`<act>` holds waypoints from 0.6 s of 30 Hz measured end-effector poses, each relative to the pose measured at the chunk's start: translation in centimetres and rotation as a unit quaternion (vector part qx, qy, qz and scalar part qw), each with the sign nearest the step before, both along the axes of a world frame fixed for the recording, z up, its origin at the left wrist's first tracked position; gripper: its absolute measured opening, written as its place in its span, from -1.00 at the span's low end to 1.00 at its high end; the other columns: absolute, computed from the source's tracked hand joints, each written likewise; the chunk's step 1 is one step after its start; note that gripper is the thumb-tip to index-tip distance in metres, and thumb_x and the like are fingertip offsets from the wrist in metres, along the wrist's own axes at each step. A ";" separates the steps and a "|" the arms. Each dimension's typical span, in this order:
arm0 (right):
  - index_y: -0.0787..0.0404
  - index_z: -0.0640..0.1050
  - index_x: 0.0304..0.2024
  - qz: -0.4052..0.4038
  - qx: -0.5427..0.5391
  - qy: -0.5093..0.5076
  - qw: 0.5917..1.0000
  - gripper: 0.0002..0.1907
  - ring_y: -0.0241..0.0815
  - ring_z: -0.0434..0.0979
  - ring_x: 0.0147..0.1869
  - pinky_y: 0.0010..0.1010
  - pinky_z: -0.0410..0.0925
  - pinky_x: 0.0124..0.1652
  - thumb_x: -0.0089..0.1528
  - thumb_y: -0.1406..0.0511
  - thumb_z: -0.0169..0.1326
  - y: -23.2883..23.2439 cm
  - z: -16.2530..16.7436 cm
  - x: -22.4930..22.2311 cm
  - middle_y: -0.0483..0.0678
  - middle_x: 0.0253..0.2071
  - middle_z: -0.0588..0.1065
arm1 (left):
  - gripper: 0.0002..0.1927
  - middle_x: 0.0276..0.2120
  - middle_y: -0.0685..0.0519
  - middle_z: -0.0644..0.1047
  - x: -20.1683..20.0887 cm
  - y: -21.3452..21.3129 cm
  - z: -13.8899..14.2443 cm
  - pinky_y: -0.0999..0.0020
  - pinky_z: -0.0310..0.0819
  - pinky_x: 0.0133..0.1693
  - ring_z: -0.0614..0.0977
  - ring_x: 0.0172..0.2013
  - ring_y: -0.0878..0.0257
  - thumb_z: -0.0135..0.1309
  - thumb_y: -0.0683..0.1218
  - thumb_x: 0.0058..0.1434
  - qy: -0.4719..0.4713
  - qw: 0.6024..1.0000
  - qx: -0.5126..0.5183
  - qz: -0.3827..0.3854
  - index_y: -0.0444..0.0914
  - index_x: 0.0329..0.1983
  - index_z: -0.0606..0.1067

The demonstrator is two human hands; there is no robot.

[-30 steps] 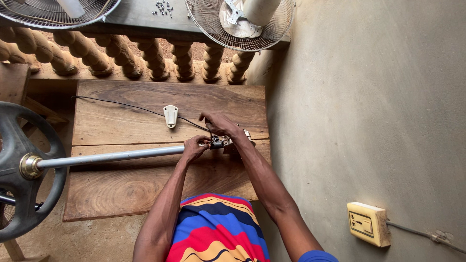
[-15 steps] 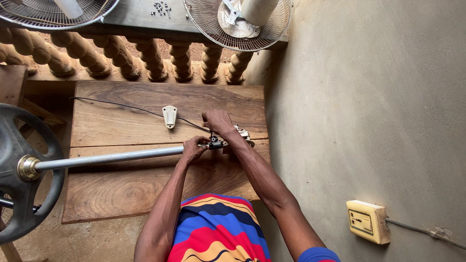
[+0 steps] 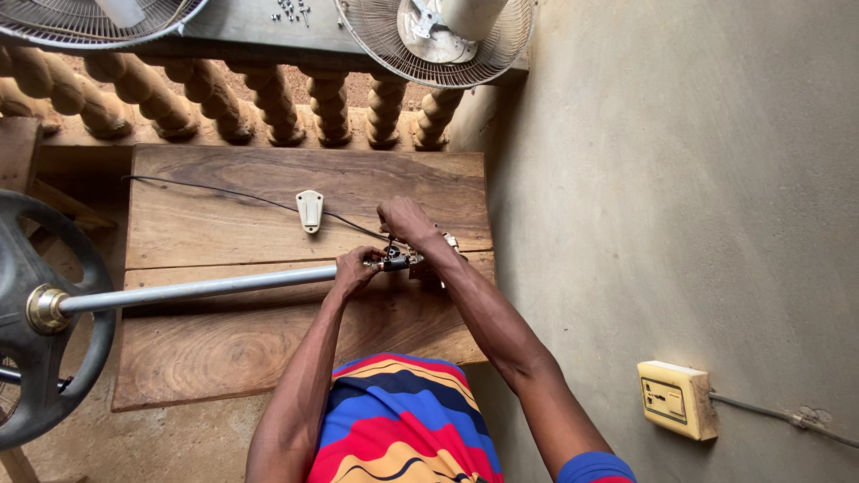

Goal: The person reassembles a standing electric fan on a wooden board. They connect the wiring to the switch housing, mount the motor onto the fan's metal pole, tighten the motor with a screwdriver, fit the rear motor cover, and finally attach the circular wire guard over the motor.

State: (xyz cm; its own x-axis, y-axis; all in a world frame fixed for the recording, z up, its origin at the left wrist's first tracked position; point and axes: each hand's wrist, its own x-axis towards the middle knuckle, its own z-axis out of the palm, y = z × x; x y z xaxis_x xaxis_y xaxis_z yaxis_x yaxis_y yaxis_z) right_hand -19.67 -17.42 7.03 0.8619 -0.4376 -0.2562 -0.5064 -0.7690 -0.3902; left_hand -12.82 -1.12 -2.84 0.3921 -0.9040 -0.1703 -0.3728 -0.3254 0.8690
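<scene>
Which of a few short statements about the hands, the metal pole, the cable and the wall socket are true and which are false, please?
1. The left hand grips the end of the metal pole. True.
2. The pole lies across a glass table. False: it lies across a wooden table.
3. The right hand rests on the wall socket. False: it is at the small metal part at the pole's end, far from the socket.
4. A black cable runs across the table past a small white part. True.
5. Two fans stand beyond the railing. True.
</scene>
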 end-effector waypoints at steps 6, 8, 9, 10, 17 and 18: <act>0.15 0.61 -0.31 0.071 0.042 0.046 0.995 -0.77 -0.06 0.60 -0.28 -0.18 0.44 -0.31 0.01 0.39 0.37 -0.1 0.2 0.1 0.00 -0.37 0.61 | -0.66 -0.18 0.07 0.70 0.1 0.0 0.1 0.30 0.57 -0.08 0.73 -0.16 0.23 0.37 -0.09 0.04 -0.003 1.000 -0.005 0.006 -0.06 -0.07 0.67; 0.19 0.61 -0.37 0.017 -0.002 0.052 0.998 -0.77 -0.05 0.60 -0.31 -0.16 0.43 -0.31 0.11 0.23 0.39 0.1 0.1 0.1 0.04 -0.41 0.59 | -0.67 -0.18 0.07 0.70 0.1 0.0 0.1 0.32 0.59 -0.08 0.73 -0.16 0.24 0.37 -0.10 0.05 0.002 1.000 0.003 0.003 -0.05 -0.07 0.67; 0.21 0.61 -0.39 -0.008 -0.026 0.054 0.998 -0.70 -0.04 0.60 -0.33 -0.15 0.43 -0.31 0.16 0.15 0.40 0.2 0.0 0.1 0.06 -0.43 0.58 | -0.66 -0.18 0.07 0.70 0.1 -0.1 0.1 0.32 0.59 -0.08 0.73 -0.16 0.24 0.38 -0.10 0.04 -0.006 1.000 -0.001 -0.003 -0.06 -0.08 0.67; 0.21 0.61 -0.40 0.012 -0.016 -0.001 1.000 -0.70 0.00 0.59 -0.34 -0.13 0.43 -0.35 0.03 0.19 0.44 0.1 0.0 0.2 0.08 -0.38 0.56 | -0.65 -0.18 0.06 0.70 0.1 -0.1 0.1 0.31 0.58 -0.08 0.73 -0.16 0.24 0.38 -0.11 0.02 -0.016 1.000 -0.005 -0.008 -0.07 -0.08 0.67; 0.24 0.58 -0.56 0.026 -0.018 0.007 0.999 -0.74 -0.02 0.61 -0.43 -0.17 0.40 -0.42 0.04 0.26 0.40 0.2 -0.1 0.6 0.11 -0.52 0.56 | -0.66 -0.16 0.09 0.71 0.2 -0.2 -0.1 0.35 0.60 -0.06 0.74 -0.14 0.26 0.36 -0.08 0.06 -0.003 1.000 0.003 -0.010 -0.04 -0.05 0.66; 0.30 0.55 -0.58 0.022 -0.071 0.005 0.997 -0.62 0.03 0.58 -0.43 -0.15 0.37 -0.42 0.06 0.19 0.44 0.3 0.1 0.8 0.20 -0.53 0.53 | -0.65 -0.16 0.08 0.71 0.2 -0.2 -0.1 0.33 0.60 -0.06 0.74 -0.13 0.25 0.37 -0.09 0.05 -0.008 1.000 -0.005 -0.015 -0.05 -0.05 0.66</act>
State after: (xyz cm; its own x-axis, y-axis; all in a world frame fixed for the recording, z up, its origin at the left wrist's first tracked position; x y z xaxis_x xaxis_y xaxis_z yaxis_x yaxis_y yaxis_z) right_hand -18.92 -17.08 7.08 0.8788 -0.4318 -0.2032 -0.4742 -0.8377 -0.2709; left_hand -12.59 -1.30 -2.93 0.3670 -0.9172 -0.1549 -0.3966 -0.3049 0.8659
